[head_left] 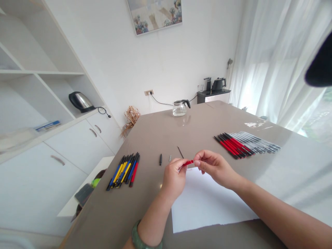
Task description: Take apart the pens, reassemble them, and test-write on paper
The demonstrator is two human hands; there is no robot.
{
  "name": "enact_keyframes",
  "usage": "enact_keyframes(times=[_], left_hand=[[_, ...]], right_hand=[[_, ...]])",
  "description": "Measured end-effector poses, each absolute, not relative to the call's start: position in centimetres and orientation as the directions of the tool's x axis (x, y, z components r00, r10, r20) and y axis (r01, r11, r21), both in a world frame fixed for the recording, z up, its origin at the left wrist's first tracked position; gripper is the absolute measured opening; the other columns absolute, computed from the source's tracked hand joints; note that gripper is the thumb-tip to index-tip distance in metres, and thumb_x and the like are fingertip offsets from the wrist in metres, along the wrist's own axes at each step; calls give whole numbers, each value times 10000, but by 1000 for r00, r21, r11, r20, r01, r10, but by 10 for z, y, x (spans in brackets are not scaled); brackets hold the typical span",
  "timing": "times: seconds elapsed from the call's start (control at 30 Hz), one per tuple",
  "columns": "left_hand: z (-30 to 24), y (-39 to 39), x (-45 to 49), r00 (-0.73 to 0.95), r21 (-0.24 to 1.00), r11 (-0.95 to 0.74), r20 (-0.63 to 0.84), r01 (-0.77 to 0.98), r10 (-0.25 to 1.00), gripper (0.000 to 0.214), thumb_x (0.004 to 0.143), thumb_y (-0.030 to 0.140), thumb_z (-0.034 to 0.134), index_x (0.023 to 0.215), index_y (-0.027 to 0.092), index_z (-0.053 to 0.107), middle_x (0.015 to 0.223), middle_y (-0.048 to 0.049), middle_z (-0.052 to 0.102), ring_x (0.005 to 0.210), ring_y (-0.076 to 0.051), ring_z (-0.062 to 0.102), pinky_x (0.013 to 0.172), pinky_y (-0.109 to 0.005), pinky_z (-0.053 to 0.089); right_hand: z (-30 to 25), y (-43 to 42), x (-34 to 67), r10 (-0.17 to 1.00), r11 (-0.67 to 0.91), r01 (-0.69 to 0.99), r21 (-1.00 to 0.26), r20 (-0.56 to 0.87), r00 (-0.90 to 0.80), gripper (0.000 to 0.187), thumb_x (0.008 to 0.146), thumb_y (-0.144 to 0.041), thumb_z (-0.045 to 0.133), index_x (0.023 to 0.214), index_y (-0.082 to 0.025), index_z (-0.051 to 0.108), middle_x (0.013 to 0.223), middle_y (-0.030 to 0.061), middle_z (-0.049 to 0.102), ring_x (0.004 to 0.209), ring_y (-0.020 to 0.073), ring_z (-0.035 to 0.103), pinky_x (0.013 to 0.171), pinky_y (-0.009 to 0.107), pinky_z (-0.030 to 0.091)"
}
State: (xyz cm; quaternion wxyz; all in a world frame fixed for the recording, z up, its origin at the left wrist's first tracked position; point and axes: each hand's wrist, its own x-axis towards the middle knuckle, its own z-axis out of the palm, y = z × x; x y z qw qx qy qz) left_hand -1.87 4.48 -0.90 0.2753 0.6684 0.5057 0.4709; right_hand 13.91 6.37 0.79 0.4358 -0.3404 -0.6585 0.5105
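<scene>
My left hand (pixel 175 175) grips a red pen barrel (pixel 188 162), its open end turned toward my right hand (pixel 211 166). The right thumb and forefinger are pinched right beside that end; whatever they hold, if anything, is too small to make out. Both hands hover over the top of a white paper sheet (pixel 207 204). Beyond them on the table lie a thin dark ink refill (pixel 180 152), a small spring (pixel 170 158) and a black pen tip section (pixel 160 159).
Blue, yellow and red pens (pixel 124 170) lie grouped at left. At right are red-and-black pens (pixel 233 145) beside clear-barrelled pens (pixel 255 141). A glass pot (pixel 179 108) stands at the far side of the brown table (pixel 155 131).
</scene>
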Motion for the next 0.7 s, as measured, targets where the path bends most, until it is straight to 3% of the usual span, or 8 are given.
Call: enact_keyframes(times=[0.13, 0.27, 0.43, 0.57, 0.7], left_hand=[[-11, 51, -24, -136, 979, -152, 171, 136, 976, 282, 757, 250, 499, 1033, 206, 536, 892, -61, 602, 788, -155, 567, 694, -284, 438], [-7, 52, -29, -249, 996, -61, 43, -67, 967, 308, 727, 275, 535, 1018, 184, 490, 910, -76, 595, 722, -138, 579, 623, -276, 460], [-3, 51, -31, -271, 991, -94, 66, -92, 960, 258, 706, 312, 561, 906, 157, 509, 856, -75, 604, 696, -125, 576, 589, -242, 453], [-5, 51, -34, -279, 992, -114, 93, -58, 956, 264, 701, 320, 566, 918, 171, 538, 839, -54, 594, 684, -116, 575, 581, -225, 449], [-7, 52, -36, -281, 991, -125, 105, -56, 954, 262, 699, 325, 566, 918, 181, 552, 847, -48, 586, 700, -127, 582, 583, -231, 454]], right_hand=[[-2, 74, 141, 938, 240, 124, -963, 197, -285, 201, 730, -349, 486, 757, -157, 539, 627, -7, 493, 526, 84, 447, 471, 208, 404], [-8, 88, 139, 946, 267, 498, -825, 125, -300, 200, 726, -307, 454, 736, -166, 596, 573, -7, 535, 495, 91, 453, 451, 199, 356], [0, 112, 115, 912, 387, 797, -463, 69, -403, 213, 746, -231, 412, 768, -190, 620, 707, 19, 620, 627, 111, 533, 532, 191, 357], [1, 135, 87, 914, 383, 847, -369, 17, -406, 215, 688, -244, 506, 852, -158, 616, 772, 80, 632, 680, 171, 566, 538, 223, 364], [-5, 148, 65, 903, 394, 866, -309, -45, -427, 181, 627, -186, 571, 788, -127, 629, 765, 122, 634, 706, 209, 586, 569, 244, 385]])
